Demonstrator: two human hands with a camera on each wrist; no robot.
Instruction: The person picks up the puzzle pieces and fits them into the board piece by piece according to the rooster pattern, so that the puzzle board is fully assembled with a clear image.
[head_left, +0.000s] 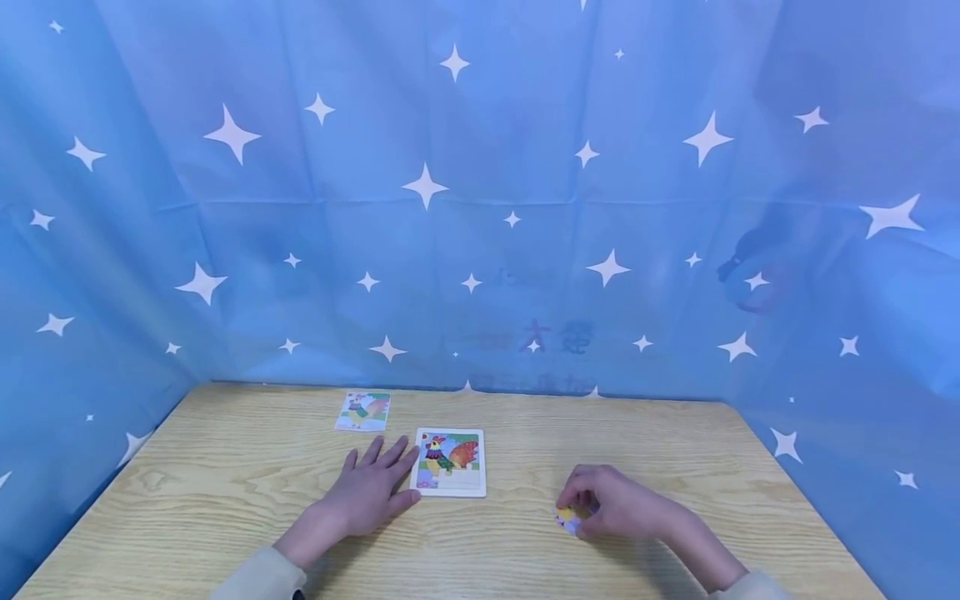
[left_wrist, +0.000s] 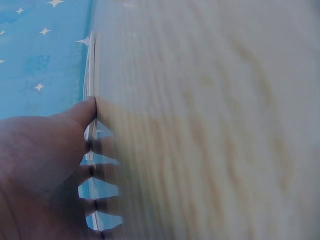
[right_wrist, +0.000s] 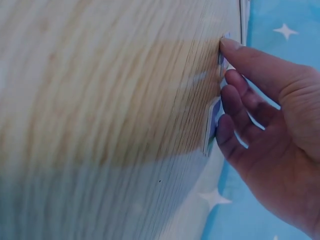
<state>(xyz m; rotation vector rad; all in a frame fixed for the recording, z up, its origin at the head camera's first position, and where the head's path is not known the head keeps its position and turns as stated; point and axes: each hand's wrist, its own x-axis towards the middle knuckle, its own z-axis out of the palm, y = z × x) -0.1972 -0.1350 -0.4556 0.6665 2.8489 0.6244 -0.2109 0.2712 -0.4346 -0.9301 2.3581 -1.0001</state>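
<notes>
A square puzzle board (head_left: 459, 482) with a white rim and a rooster picture lies on the table; its lower right part is blank white. My left hand (head_left: 369, 493) rests palm down with spread fingers, its fingertips and thumb at the board's left edge. In the left wrist view that hand (left_wrist: 40, 155) is seen from the palm side. To the right of the board, my right hand (head_left: 618, 504) curls its fingers round small yellow and lilac puzzle pieces (head_left: 567, 522). The right wrist view shows a puzzle piece (right_wrist: 212, 125) tilted at the fingertips; the fingers partly hide the pieces.
A rooster picture card (head_left: 363, 412) lies farther back on the wooden table (head_left: 225, 467), left of the board. Behind the table's far edge hangs a blue curtain (head_left: 510, 108) with white stars, which also runs along both sides.
</notes>
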